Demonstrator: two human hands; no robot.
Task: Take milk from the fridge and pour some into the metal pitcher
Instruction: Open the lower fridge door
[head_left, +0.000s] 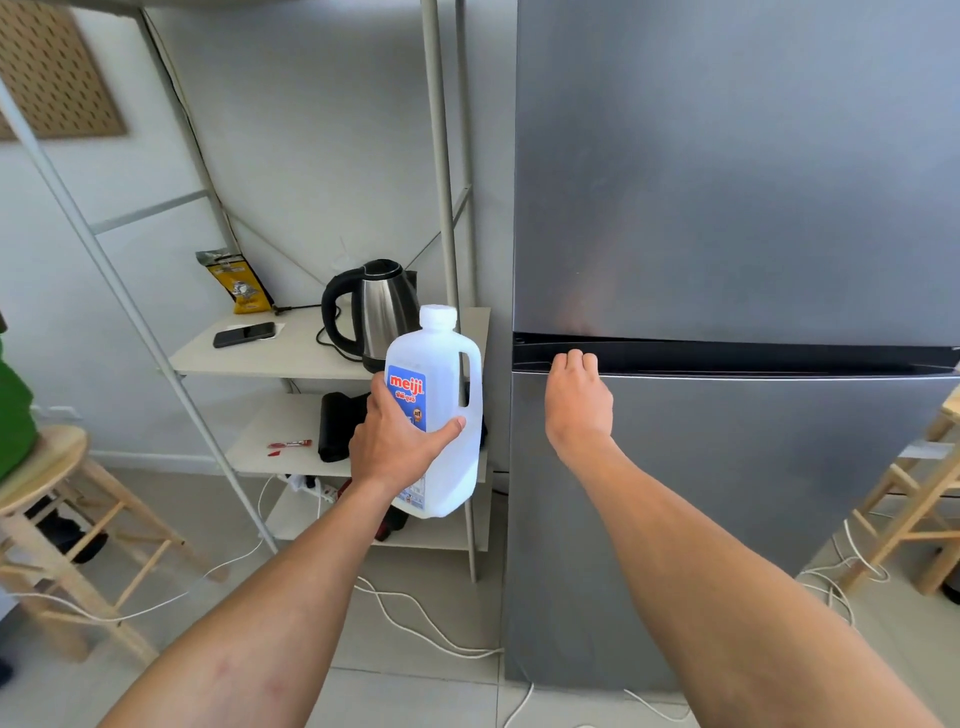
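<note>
My left hand (397, 441) grips a white plastic milk jug (444, 364) with a blue label, white cap on, held upright in front of the shelf unit. The grey two-door fridge (727, 208) fills the right side, and both doors look closed. My right hand (576, 400) rests against the top edge of the lower door, its fingers curled into the dark handle groove (727, 356) between the doors. No metal pitcher is in view.
A metal shelf unit (291, 358) left of the fridge carries a steel kettle (379, 306), a phone (244, 334) and a yellow bag (239, 283). Wooden stools stand at the left (47, 467) and right (924, 493). White cables trail over the floor.
</note>
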